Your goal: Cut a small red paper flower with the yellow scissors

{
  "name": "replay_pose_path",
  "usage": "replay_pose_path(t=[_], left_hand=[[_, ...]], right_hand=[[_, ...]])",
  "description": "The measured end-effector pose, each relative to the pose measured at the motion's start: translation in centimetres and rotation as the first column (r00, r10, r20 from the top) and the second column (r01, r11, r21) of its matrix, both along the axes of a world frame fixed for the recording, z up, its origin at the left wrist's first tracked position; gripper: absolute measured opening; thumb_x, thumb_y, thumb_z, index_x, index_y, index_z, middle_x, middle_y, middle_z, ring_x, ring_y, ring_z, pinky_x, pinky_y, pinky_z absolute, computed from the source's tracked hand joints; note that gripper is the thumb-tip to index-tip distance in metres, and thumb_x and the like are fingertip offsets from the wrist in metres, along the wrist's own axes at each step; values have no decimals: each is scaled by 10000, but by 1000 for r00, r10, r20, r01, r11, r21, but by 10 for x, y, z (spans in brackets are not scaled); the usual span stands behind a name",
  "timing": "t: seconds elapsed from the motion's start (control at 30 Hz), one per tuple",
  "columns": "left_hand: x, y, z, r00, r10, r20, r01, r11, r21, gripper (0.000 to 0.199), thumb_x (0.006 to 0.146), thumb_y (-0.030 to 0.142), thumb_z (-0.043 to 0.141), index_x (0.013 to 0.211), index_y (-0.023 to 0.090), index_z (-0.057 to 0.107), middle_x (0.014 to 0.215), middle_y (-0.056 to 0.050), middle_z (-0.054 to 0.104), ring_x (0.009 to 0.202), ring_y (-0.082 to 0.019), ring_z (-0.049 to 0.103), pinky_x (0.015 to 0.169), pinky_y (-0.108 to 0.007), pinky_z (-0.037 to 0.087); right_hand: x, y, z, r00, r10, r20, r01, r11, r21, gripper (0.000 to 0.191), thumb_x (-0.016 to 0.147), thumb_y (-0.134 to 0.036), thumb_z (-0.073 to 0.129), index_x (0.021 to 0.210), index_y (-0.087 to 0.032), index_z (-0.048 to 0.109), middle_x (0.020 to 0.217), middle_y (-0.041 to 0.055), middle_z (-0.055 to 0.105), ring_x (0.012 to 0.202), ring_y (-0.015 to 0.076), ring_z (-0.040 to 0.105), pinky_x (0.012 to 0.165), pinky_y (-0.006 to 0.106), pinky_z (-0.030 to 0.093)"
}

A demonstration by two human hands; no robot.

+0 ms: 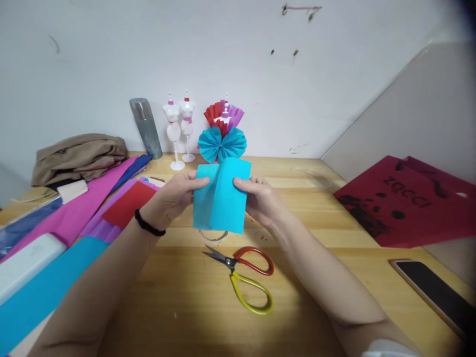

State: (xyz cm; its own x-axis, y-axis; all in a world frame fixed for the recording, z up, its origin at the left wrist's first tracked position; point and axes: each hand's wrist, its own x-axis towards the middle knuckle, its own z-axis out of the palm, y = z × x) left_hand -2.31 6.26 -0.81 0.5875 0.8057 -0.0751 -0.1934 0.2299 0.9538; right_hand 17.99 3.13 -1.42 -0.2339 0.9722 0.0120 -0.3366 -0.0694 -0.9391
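A blue paper (228,198), creased down its middle, is held upright between both hands. My left hand (182,194) pinches its left edge, thumb in front. At the right edge, my right hand (259,196) grips it the same way. Just behind the paper stands a mannequin dressed in pleated paper, with a blue bow (222,144) below red and purple fans (234,116). Scissors (231,263) with one red and one yellow handle lie spread on the table below the paper. A thin ring (213,237) is partly hidden behind the paper.
Two white mannequins (173,130) and a flask (146,128) stand at the back left. Coloured papers (130,203), a white box (29,263) and brown cloth (80,153) lie left. At right are a red bag (394,203) and a phone (431,287) on the wooden table (178,302).
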Motion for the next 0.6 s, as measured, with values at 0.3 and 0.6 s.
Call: replay_pose_path(t=[0.3,0.6], left_hand=[[2,-5,8,986,135,94,-128,988,-84,353,796,235,790,1132,126,764,1089,-134,831,1095,-332,763,958,-452,602],[-2,-16,19,990,134,41,-120,964,-237,360,817,267,753,1162,167,747,965,-88,836,911,-286,779,857,-410,609]], right_hand=[[10,15,-14,761,-566,319,389,790,474,505,738,-393,783,1201,-214,692,1332,149,727,1151,344,686,995,537,539],[2,5,-11,908,-173,381,39,941,335,612,774,-634,795,1221,-222,720,1344,145,724,1224,357,667,1032,521,512]])
